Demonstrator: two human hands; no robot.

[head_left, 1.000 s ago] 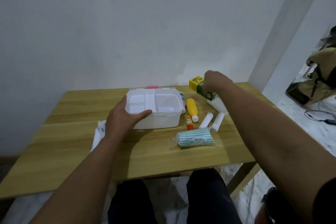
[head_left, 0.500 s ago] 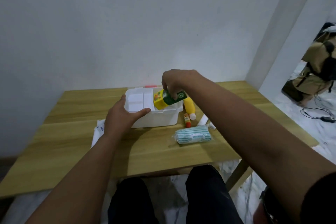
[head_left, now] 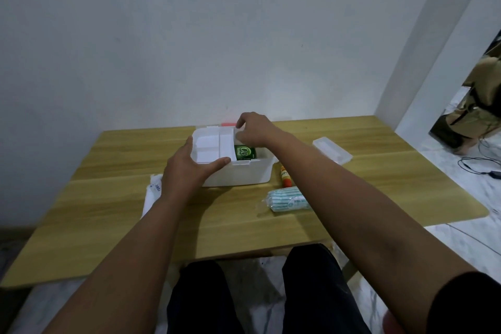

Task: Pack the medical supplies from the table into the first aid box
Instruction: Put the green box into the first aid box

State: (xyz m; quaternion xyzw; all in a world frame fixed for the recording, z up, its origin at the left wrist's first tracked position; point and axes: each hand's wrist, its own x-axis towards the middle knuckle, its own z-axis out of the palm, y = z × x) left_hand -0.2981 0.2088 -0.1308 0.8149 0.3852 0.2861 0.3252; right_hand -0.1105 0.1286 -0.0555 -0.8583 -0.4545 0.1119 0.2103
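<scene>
The white first aid box [head_left: 244, 175] stands open at the table's middle, with a white divided tray [head_left: 214, 148] across its left half. My left hand [head_left: 187, 168] grips the box's front left corner, thumb laid on the tray. A green and yellow carton [head_left: 244, 152] lies in the right compartment. My right hand [head_left: 254, 130] reaches down over the carton's far end, fingers curled on it. To the right of the box lie a small orange tube [head_left: 284, 177] and a teal-striped bandage roll [head_left: 288, 199]. My right arm hides other supplies.
A clear plastic case [head_left: 332, 150] sits on the wooden table [head_left: 108, 225] at the right. A white packet [head_left: 153, 192] lies left of my left wrist. The wall runs just behind the box. A bag [head_left: 477, 106] and cables [head_left: 477, 165] lie on the floor at the right.
My right hand carried the green and yellow carton from the table's right side over to the box and lowered it into the right compartment. The left hand stayed on the box.
</scene>
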